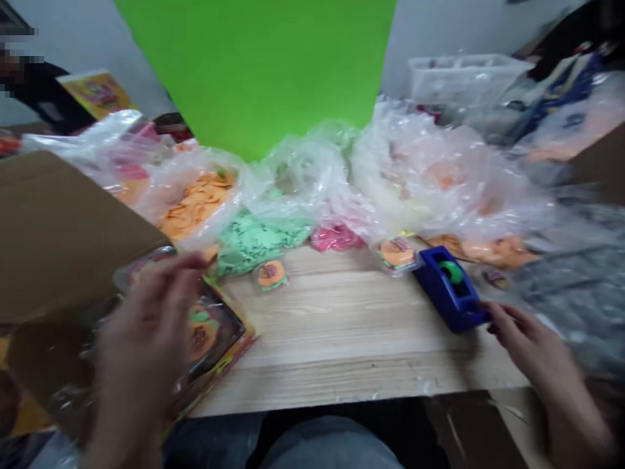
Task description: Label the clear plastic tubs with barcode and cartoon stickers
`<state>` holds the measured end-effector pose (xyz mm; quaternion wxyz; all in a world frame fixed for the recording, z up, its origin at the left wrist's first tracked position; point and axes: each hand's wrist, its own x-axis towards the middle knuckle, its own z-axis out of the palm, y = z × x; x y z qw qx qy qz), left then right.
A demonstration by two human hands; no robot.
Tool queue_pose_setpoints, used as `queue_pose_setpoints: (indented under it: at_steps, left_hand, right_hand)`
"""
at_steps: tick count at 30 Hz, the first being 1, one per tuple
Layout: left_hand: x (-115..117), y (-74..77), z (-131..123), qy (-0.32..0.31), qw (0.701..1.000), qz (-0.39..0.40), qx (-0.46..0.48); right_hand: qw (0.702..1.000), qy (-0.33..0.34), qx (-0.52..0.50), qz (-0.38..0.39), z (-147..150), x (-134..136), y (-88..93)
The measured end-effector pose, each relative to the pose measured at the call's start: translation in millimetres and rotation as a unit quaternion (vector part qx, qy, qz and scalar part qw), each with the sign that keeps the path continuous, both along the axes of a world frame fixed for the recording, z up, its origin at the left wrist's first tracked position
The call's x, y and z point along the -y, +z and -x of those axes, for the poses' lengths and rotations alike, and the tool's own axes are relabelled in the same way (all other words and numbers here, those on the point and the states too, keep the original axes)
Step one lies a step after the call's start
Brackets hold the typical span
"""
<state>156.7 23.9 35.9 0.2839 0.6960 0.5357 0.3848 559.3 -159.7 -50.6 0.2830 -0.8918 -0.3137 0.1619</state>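
Two hands, one tape dispenser

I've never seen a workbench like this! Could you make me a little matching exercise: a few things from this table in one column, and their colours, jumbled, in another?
Things:
1. Tape dispenser
2. Large sheet behind the bags
3. Flat pieces in the plastic bag beside the cardboard flap
4. Pieces low in the central plastic bag

Colours:
A. Orange
B. Pink
C. Blue
D. Bright green

Right pairs: 1-C, 2-D, 3-A, 4-B.
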Motion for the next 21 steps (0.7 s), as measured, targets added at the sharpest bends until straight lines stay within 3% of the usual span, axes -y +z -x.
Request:
queue_pose_setpoints:
  at_steps: [1,2,3,6,9,12,16,18,21]
  left_hand:
    - [10.9,-8.2,-33.9,-0.014,0.998,0.059,0.022]
    - [18.9,-18.7,-70.0,-0.085,0.982,0.156,0.068]
    - [23.3,-30.7,-106.3,-0.135,0.966,0.204,0.080]
    - [17.2,-65.7,-199.4,-0.190,0.943,0.254,0.099]
    - [2.2,-87.3,-252.2,-0.190,0.936,0.268,0.130]
    - [-2.5,-97.3,-269.7,-0.166,0.934,0.270,0.162]
    - [5.2,-95.4,-258.3,-0.165,0.927,0.271,0.200]
    - [11.3,-85.3,-241.2,-0.200,0.909,0.288,0.226]
    - [21.4,-61.8,-206.6,-0.269,0.865,0.336,0.260]
  right_hand:
    - [0.999,0.007,-0.030,-0.011,-1.0,0.5,2.5]
    - [0.998,0.013,-0.055,-0.023,-1.4,0.9,4.8]
    - [0.996,0.018,-0.077,-0.037,-1.7,1.9,6.8]
    - [0.984,0.034,-0.150,-0.095,-2.0,12.3,8.9]
    - [0.968,0.028,-0.197,-0.153,0.4,30.2,-1.0]
    - [0.967,-0.028,-0.187,-0.172,3.8,39.8,-24.4]
    - [0.971,-0.105,-0.145,-0.158,5.8,33.4,-50.3]
    - [0.972,-0.101,-0.148,-0.154,10.9,30.3,-48.3]
    - [0.967,-0.037,-0.193,-0.161,34.1,30.7,-24.4]
